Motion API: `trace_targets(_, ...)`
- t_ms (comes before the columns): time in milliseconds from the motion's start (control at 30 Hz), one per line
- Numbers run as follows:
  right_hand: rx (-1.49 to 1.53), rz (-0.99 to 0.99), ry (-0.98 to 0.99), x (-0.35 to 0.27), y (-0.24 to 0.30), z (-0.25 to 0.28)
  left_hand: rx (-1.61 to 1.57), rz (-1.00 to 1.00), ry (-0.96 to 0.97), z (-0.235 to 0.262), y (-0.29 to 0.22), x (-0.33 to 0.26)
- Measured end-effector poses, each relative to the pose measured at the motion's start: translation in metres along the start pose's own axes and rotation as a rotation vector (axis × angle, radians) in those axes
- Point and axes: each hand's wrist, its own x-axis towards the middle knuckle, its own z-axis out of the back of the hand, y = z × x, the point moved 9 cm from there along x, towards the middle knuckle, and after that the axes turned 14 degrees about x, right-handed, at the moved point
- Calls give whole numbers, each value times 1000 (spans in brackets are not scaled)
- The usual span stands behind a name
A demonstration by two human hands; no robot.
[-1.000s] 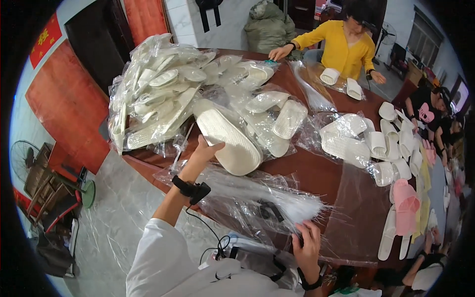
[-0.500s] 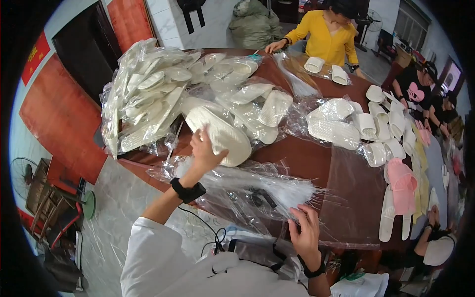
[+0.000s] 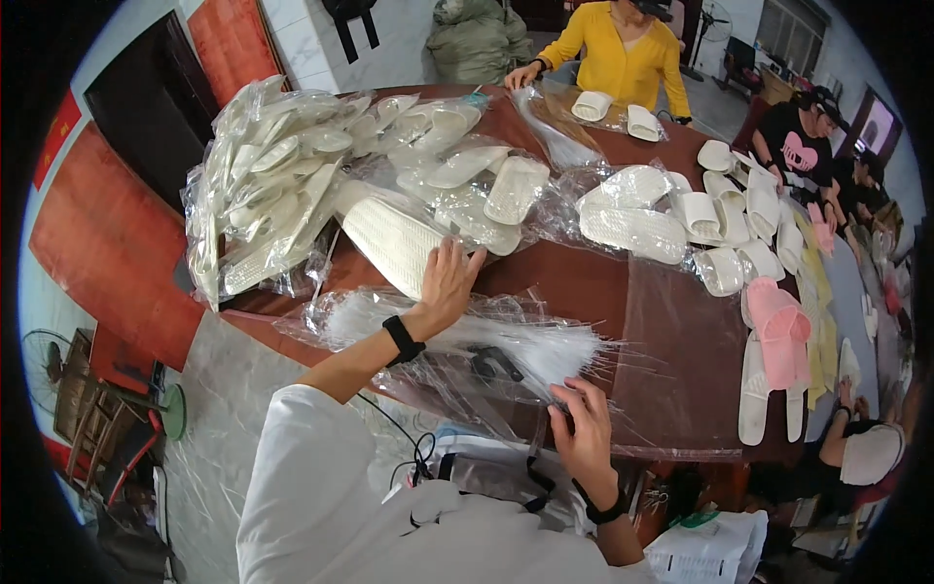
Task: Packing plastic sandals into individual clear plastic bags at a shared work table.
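Note:
My left hand (image 3: 448, 284) lies flat over the near right end of a large cream slipper (image 3: 384, 238), its textured sole side up. The fingers are stretched out and close round nothing. Just in front of that hand spreads a bundle of thin white plastic strands (image 3: 545, 352) on clear film. My right hand (image 3: 585, 428) is beside the strands' frayed right end, fingers apart and slightly bent, holding nothing I can see. Behind the large slipper lie bagged cream slippers (image 3: 477, 209), and a high heap of more bagged slippers (image 3: 282, 161) rises at the left.
Unbagged white slippers (image 3: 725, 219) and a pink slipper (image 3: 778, 321) lie at the right of the brown table (image 3: 584, 292). Clear plastic sheets (image 3: 681, 370) cover its front right. Across the table stands a person in yellow (image 3: 623, 49); other people work at the right.
My left hand has slid right across the large slipper to its near end, with its fingers now flatter. My right hand keeps about the same place by the strands. The view has shifted slightly.

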Motion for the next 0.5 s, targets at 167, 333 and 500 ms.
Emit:
trace_targets(167, -17, 12, 10, 2, 2, 2, 15, -38, -228, 36, 20, 6)
trace_targets(333, 2, -21, -11, 7, -1, 14, -57, -42, -181, 110, 57, 50)
trace_targets(500, -20, 18, -18, 13, 4, 17, -78, 52, -219, 174, 102, 79)
